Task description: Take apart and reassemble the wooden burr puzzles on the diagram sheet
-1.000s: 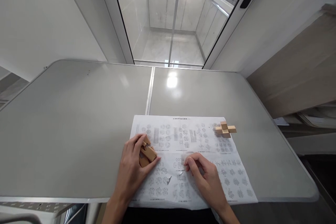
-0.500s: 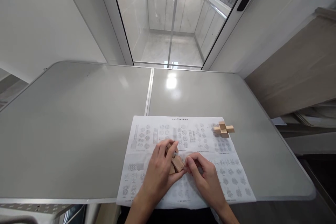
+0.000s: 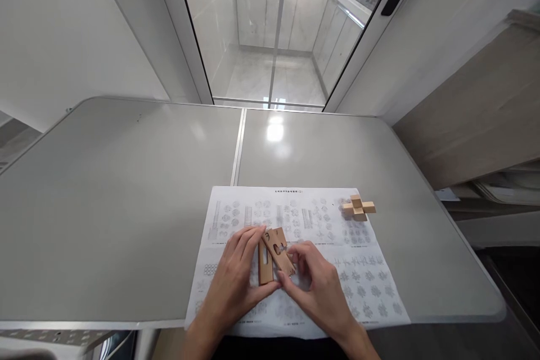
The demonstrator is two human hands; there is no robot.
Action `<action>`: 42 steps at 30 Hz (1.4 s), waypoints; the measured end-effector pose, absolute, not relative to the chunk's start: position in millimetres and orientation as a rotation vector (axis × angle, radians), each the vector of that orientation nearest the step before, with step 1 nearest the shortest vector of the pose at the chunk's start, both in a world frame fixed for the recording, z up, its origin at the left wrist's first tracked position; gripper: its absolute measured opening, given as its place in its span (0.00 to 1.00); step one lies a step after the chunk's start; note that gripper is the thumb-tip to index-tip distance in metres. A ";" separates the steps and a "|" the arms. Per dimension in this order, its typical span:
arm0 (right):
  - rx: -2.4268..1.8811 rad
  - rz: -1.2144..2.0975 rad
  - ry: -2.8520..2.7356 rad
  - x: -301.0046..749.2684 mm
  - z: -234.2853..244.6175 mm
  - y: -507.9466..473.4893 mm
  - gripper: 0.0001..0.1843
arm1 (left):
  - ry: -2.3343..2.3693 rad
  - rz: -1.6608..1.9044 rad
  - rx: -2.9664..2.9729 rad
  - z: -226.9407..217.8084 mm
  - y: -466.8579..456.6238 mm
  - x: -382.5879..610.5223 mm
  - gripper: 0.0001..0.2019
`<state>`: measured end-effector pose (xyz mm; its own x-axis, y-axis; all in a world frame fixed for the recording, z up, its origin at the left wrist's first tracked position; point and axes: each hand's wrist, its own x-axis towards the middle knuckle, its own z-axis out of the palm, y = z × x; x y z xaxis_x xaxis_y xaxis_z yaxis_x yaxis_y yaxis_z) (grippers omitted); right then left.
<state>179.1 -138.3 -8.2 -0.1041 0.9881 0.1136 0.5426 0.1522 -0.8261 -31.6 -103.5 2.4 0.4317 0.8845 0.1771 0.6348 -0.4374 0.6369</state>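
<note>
Soft light is cast over the tabletop (image 3: 126, 208), where white glare (image 3: 275, 130) (with a fainter patch below) is reflected; the small print (image 3: 367, 292) is blurred, and the lower-right corner is shadowed.

Grey table (image 3: 139, 208) | central seam (image 3: 238, 146) | printed paper sheet (image 3: 318, 234) along near edge

2 hands (image 3: 236, 273), maybe 3 wooden pieces (image 3: 265, 274) (partly covered), 1 wooden cross (image 3: 358, 209), 1 printed sheet (image 3: 324, 239), 1 table (image 3: 169, 180).
</note>
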 end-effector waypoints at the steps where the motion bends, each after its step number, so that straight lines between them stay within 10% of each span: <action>1: -1.485 0.794 -1.745 177.8 -8.6 -137.9 0.11 | 1.280 0.693 2.207 2.0 -103.2 -31.7 0.46; 42: -0.946 2.148 -0.894 205.1 3.6 -129.4 0.20 | 1.085 1.092 1.847 -0.4 -116.4 -49.5 0.49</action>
<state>205.1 -129.4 3.6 -0.5518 0.7460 -0.3728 -0.2612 -0.5791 -0.7723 -49.5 -116.4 -0.4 0.2868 0.9085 0.3041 0.2979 -0.3862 0.8730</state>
